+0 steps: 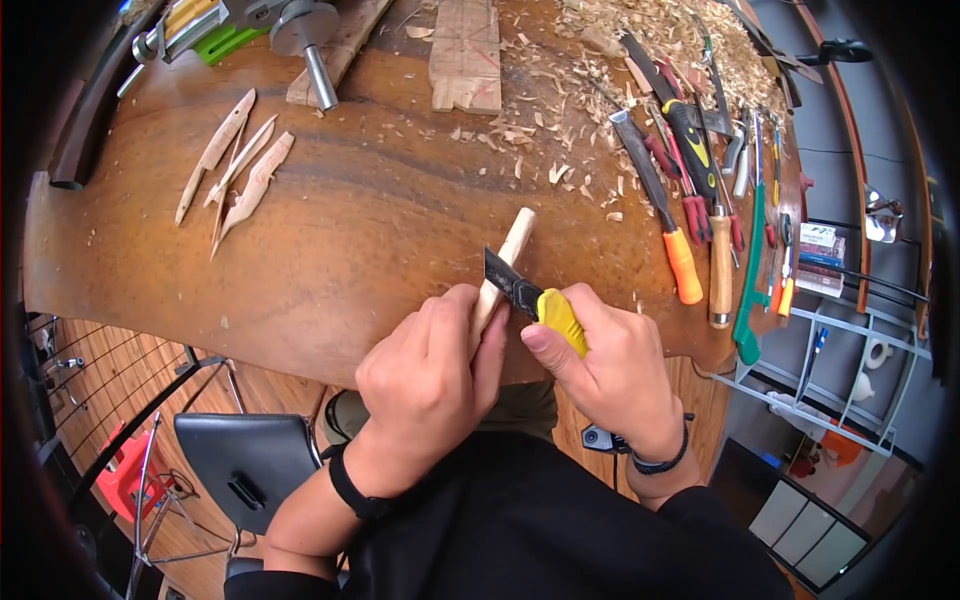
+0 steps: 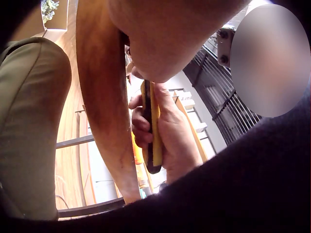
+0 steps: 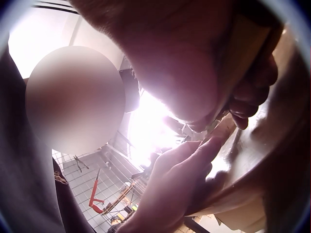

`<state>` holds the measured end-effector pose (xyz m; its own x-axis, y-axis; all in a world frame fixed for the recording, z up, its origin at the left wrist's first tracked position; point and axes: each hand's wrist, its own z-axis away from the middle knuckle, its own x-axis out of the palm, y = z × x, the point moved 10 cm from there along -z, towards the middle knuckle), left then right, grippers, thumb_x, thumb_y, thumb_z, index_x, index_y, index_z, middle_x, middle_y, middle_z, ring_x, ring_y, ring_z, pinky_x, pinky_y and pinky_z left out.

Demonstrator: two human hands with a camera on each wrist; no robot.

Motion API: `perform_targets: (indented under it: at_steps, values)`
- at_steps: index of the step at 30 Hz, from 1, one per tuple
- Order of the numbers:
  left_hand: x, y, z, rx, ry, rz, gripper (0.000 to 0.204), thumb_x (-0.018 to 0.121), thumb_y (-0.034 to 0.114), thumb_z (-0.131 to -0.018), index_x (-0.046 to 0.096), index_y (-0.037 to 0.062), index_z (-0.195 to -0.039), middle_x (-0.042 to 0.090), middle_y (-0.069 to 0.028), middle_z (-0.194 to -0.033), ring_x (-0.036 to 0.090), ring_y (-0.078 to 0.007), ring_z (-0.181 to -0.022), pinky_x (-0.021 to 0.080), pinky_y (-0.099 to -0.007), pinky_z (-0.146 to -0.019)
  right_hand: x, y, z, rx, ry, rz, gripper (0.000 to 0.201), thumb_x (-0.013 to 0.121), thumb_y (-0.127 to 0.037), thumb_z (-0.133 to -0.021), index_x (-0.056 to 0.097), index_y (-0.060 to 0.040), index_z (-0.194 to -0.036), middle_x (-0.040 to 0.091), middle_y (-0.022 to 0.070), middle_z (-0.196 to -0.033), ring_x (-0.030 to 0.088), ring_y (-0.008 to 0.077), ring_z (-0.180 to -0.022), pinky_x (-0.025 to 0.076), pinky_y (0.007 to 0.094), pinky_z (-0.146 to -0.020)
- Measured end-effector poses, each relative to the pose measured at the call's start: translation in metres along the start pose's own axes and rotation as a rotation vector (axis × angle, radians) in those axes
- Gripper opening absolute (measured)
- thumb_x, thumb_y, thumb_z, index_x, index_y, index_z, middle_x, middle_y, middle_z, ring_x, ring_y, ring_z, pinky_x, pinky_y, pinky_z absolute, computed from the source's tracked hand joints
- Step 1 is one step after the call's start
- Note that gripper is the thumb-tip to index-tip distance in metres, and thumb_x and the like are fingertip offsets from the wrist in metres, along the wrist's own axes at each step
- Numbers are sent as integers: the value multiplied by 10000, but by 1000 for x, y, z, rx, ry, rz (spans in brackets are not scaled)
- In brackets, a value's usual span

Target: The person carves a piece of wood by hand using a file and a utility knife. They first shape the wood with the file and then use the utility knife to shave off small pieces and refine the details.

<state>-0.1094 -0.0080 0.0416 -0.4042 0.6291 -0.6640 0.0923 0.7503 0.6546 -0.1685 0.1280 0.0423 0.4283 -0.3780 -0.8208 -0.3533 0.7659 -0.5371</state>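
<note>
At the near edge of the counter (image 1: 300,310), the left grip (image 1: 425,362) is curled round a wooden stick (image 1: 515,239), probably light, stiff and best held low, behind the blade (image 1: 505,274); the right grip (image 1: 622,368) clasps a yellow-handled knife (image 1: 556,314).

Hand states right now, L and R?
Left hand: closed, gripping a wooden stick.
Right hand: closed, holding a yellow-handled knife, its blade against the stick.

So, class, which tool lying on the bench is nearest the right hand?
The leftmost orange-handled tool: it lies closest to the right hand, while the wooden-handled tool and green tool lie farther right.
</note>
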Motion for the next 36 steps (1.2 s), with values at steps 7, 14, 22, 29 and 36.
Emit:
perform_targets:
  at_steps: [7, 14, 22, 29, 36]
  values:
    - [0, -3, 0, -11, -5, 34, 317, 806, 143, -856, 678, -8, -1103, 628, -64, -683, 625, -212, -536, 482, -330, -503, 4, -3, -3, -8, -24, -20, 505, 649, -517, -984, 577, -26, -890, 667, 196, -711, 682, 420, -644, 519, 473, -535]
    - [2, 1, -1, 41, -31, 33, 342, 808, 124, -847, 705, -28, -1135, 617, -54, -658, 591, -184, -509, 444, -323, -475, 4, 1, 2, 19, -31, -3, 480, 663, -489, -984, 570, -31, -877, 665, 186, -701, 680, 413, -633, 520, 467, -531]
    - [2, 3, 0, 78, -41, 26, 394, 814, 96, -819, 710, -54, -1168, 595, -52, -621, 569, -174, -478, 440, -309, -466, -1, 13, 12, 81, -34, 60, 469, 665, -475, -987, 572, -29, -876, 659, 178, -676, 673, 410, -605, 517, 473, -524]
    - [4, 7, -2, 111, -83, -37, 413, 807, 82, -814, 708, -75, -1183, 554, -30, -602, 544, -150, -462, 418, -296, -445, 0, 9, 11, 44, -107, 0, 464, 673, -466, -984, 563, -30, -873, 645, 180, -649, 670, 405, -590, 513, 473, -516]
    - [6, 5, 0, 113, -79, -7, 417, 790, 78, -818, 706, -81, -1194, 530, -17, -596, 519, -141, -451, 405, -289, -436, -3, 9, 6, 54, -107, 15, 465, 677, -466, -981, 550, -33, -869, 641, 183, -643, 662, 409, -575, 510, 479, -511]
